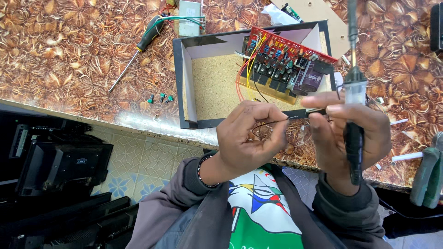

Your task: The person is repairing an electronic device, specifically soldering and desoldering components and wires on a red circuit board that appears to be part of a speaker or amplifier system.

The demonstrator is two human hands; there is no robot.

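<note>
The thin black wire (277, 121) is pinched between both hands, just above the person's chest and right at the near edge of the table (69, 69). The left hand (247, 140) has its fingers curled shut on one end of it. The right hand (344, 133) is closed too, nipping the other end of the wire with its fingertips while the same hand holds a soldering iron (353, 120) standing straight up (that is a lot for one hand to hold).

The iron's metal shaft rises just beyond the right hand's fingers, very close to the wire. I think the biggest worry is a burn, if the iron is hot: the fingers sit near the metal part, and a small slip could bring skin against it. The wire is so thin that it could also slide out of the pinch and drop to the floor.

Just past the hands is a shallow box (187, 78) with a red circuit board (288, 53) leaning inside it. If the iron tips forward, it could touch the coloured wires there and melt them. Off to the left of the left hand lie a screwdriver (138, 50) and some small green parts (160, 97), well apart.
</note>
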